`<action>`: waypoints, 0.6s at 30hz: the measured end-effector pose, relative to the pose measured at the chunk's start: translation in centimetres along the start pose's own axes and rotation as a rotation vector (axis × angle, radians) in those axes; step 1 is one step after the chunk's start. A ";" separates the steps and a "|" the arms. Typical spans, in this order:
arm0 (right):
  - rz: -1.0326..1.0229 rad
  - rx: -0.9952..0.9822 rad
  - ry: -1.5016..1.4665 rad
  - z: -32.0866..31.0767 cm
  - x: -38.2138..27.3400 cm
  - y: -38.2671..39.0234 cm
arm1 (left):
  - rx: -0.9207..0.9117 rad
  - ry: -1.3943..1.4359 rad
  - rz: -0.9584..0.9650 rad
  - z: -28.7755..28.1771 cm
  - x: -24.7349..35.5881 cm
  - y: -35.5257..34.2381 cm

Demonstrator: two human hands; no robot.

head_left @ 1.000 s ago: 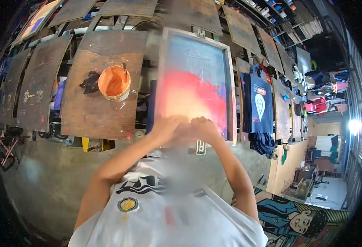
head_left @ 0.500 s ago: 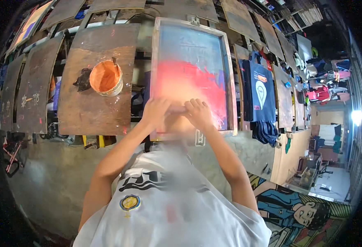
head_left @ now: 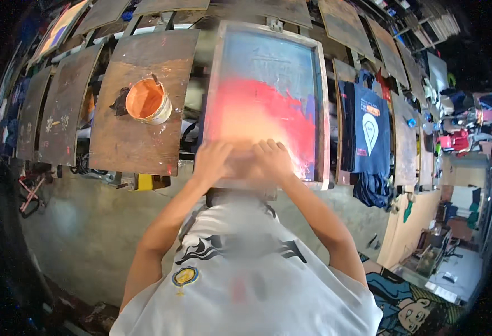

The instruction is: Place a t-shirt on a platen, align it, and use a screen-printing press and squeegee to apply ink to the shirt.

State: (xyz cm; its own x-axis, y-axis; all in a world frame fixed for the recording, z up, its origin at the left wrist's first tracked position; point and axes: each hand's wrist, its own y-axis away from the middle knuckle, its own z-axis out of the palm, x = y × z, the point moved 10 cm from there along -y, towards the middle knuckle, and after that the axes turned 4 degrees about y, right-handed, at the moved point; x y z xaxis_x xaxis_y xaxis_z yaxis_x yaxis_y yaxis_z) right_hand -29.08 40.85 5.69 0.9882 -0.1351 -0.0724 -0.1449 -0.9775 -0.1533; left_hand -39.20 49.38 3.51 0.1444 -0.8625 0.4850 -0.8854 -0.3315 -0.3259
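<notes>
A wood-framed printing screen [head_left: 323, 106] lies in front of me, its mesh bluish at the far end. Red ink [head_left: 251, 103] covers the nearer part, paler where the light glares. Both hands grip what looks like a squeegee [head_left: 241, 163], a brownish bar laid crosswise near the screen's near end. My left hand [head_left: 213, 159] is closed over its left part, and my right hand [head_left: 274, 159] over its right part. Blur hides the bar's lower edge and some of the fingers.
On the wooden board [head_left: 139, 145] to the left stands a bucket [head_left: 162, 113] of orange ink beside a crumpled dark piece [head_left: 120, 102]. Dark tote bags [head_left: 372, 140] with a white print lie on the board at right. A metal hinge clamp [head_left: 275, 24] holds the screen's far edge.
The view has shifted slightly, so the scene sits a little farther right. Both hands remain on the squeegee near the screen's near end, and the ink looks much the same.
</notes>
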 end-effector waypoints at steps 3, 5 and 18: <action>-0.006 0.106 0.127 0.9 0.0 -1.7 | 0.010 -0.037 -0.120 -1.5 -2.2 -1.4; 0.019 0.150 0.112 0.3 0.5 -2.4 | 0.013 -0.045 -0.113 -1.9 -1.9 -2.2; -0.020 0.070 -0.020 0.9 -0.8 3.9 | 0.070 -0.144 -0.379 0.2 3.9 4.5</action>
State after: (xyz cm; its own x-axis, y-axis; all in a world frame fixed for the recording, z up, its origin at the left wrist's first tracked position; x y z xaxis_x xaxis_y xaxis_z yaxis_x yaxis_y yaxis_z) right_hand -30.53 37.28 4.23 0.9898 -0.1113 -0.0885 -0.1286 -0.9663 -0.2231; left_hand -42.48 44.45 3.75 0.5193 -0.7176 0.4640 -0.7261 -0.6569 -0.2031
